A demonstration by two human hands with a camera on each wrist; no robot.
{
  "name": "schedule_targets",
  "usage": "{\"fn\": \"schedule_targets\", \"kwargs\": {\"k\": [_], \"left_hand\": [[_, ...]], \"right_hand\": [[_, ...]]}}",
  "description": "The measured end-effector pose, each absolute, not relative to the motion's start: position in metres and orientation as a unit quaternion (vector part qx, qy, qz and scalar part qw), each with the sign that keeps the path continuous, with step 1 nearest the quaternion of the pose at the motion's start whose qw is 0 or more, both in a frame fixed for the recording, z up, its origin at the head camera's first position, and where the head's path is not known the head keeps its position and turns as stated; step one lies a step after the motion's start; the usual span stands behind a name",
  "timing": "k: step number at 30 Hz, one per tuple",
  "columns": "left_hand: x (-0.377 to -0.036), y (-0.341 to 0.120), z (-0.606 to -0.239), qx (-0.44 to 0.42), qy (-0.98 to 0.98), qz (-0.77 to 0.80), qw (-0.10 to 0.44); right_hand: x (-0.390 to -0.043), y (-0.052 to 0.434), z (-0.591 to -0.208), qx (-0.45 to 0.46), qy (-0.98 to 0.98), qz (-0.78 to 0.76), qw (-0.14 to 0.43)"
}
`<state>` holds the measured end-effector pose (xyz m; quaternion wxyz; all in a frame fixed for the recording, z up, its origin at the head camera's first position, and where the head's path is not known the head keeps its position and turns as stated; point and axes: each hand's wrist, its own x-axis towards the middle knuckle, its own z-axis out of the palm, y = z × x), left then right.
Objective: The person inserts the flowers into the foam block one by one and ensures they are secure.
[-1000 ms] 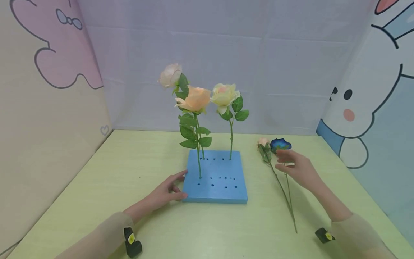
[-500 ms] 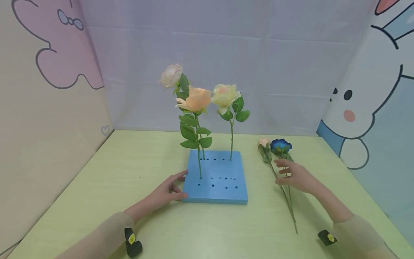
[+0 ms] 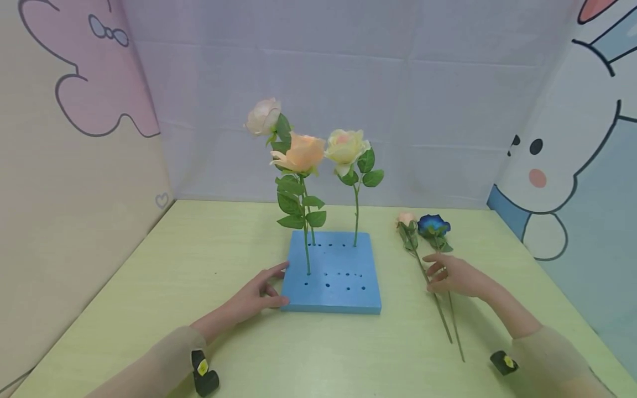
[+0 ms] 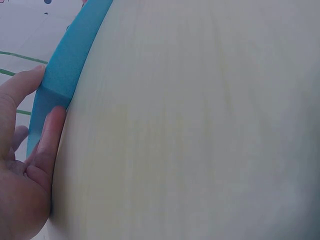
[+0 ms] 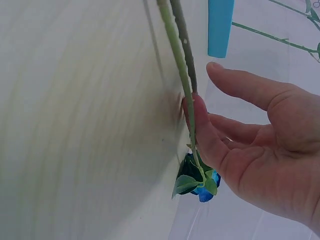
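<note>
Right hand [image 3: 455, 276], grip loose and fingers on the blue artificial rose's green stem [image 3: 450, 307] lying on the pale green worktop [image 3: 149, 276], is at pickup; left hand [image 3: 256, 293] steadies the blue foam block [image 3: 343, 293]; next needs a firm pinch.

Square blue foam block [image 3: 332, 276] looks matt and pitted, pale green tabletop [image 3: 199, 260] smooth matt, blue rose [image 3: 433, 225] cloth-like.

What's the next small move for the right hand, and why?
Probably curl the fingers around the blue rose's stem and lift it: the right hand rests open on the stem, while the left hand steadies the blue foam block, which has free holes.
</note>
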<state>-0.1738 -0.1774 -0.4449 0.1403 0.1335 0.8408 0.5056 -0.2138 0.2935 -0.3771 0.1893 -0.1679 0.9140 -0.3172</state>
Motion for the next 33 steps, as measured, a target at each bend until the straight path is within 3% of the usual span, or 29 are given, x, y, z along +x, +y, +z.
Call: {"fn": "schedule_targets", "kwargs": {"k": [12,33], "left_hand": [[-0.173,-0.177,-0.445,0.136,0.840,0.506,0.142],[-0.173,-0.177,-0.445,0.129,0.842,0.504,0.144]], "right_hand": [[-0.221,0.290,-0.386,-0.159,0.924,-0.305,0.170],[-0.224,0.293,-0.388,-0.152,0.827,-0.446,0.306]]}}
